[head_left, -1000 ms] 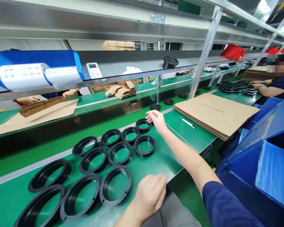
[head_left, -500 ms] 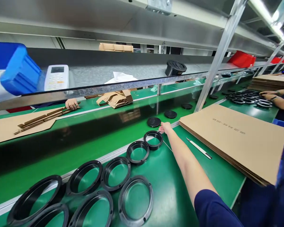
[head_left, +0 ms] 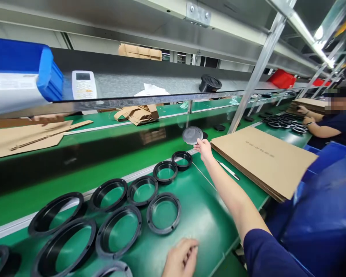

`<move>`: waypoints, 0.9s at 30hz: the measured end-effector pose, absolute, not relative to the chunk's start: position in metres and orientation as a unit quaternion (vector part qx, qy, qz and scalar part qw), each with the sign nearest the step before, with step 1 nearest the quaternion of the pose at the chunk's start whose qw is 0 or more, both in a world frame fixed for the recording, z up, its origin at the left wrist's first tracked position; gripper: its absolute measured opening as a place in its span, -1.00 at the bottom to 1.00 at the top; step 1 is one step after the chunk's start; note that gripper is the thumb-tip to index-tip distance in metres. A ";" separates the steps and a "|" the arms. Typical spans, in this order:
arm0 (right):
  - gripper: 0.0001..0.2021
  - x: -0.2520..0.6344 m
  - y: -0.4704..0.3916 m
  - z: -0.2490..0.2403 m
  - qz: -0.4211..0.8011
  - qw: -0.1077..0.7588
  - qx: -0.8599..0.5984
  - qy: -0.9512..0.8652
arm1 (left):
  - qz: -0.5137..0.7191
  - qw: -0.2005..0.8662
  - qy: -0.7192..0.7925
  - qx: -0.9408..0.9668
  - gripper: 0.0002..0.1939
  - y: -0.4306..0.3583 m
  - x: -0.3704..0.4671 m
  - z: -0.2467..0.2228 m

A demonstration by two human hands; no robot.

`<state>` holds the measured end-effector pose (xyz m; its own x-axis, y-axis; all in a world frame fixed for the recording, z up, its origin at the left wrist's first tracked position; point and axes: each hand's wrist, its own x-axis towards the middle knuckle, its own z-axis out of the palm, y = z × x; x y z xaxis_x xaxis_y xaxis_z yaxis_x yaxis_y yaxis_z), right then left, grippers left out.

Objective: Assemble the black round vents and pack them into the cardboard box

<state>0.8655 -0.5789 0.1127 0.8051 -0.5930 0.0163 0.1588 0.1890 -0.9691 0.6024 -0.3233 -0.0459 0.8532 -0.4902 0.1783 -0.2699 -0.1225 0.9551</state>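
Observation:
My right hand, at the end of an outstretched arm, grips the edge of a round dark disc held above the green belt. Near the bottom centre, my left hand is over the green table, its fingers curled; whether anything lies inside them is hidden. Several black rings stand left of my hands, the nearest to my left hand being one ring. Another small black ring sits just below the disc. More black discs lie on the belt behind.
Stacked cardboard lies on the right, with a white pen-like tool beside it. A metal post rises behind. The shelf holds a blue bin and a white remote-like device. A person works at far right.
My right hand has lifted a disc off the belt. My left hand has come into view at the bottom. The camera view has shifted, and the far person's hand is raised.

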 end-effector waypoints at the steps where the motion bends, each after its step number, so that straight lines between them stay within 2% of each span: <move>1: -0.50 0.836 -0.574 0.113 -0.251 0.753 -0.584 0.167 | -0.101 0.636 -0.245 0.725 -0.72 -0.323 0.603 -0.038; 3: -0.43 0.772 -0.560 0.105 -0.241 0.768 -0.579 0.126 | -0.138 0.694 -0.215 0.673 -0.80 -0.324 0.607 -0.027; 5: -0.40 0.706 -0.542 0.088 -0.215 0.792 -0.566 0.083 | -0.172 0.746 -0.178 0.618 -0.72 -0.324 0.610 -0.021; 9: -0.47 0.595 -0.503 0.048 -0.124 0.838 -0.525 0.079 | -0.217 0.858 -0.160 0.437 -0.14 -0.321 0.609 -0.014; 10: -0.49 0.575 -0.494 0.040 -0.100 0.847 -0.515 0.092 | -0.235 0.878 -0.157 0.387 -0.07 -0.319 0.607 -0.012; 12: -0.52 0.545 -0.476 0.029 -0.049 0.863 -0.492 0.105 | -0.288 0.888 -0.142 0.329 -0.13 -0.315 0.605 -0.007; 15: -0.55 0.521 -0.454 0.019 0.027 0.879 -0.467 0.092 | -0.366 0.875 -0.102 0.300 -0.41 -0.307 0.602 -0.006; 19: -0.51 0.514 -0.446 0.014 0.092 0.856 -0.505 0.053 | -0.416 0.871 -0.069 0.254 -0.36 -0.299 0.605 -0.007; 22: -0.39 0.520 -0.461 0.015 0.004 0.780 -0.622 0.065 | -0.386 0.892 -0.057 0.228 -0.29 -0.298 0.607 -0.002; 25: -0.52 0.531 -0.482 0.020 -0.211 0.632 -0.743 0.063 | -0.375 0.900 -0.057 0.217 -0.24 -0.301 0.603 0.005; 27: -0.54 0.539 -0.492 0.025 -0.280 0.542 -0.792 0.009 | -0.390 0.892 -0.062 0.220 -0.21 -0.304 0.600 0.009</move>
<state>0.5393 -0.4922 0.0253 0.8430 -0.3177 0.4340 0.2896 -0.4119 -0.8640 0.5996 -0.3038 0.0089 0.6887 -0.7224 -0.0619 0.6682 0.5992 0.4409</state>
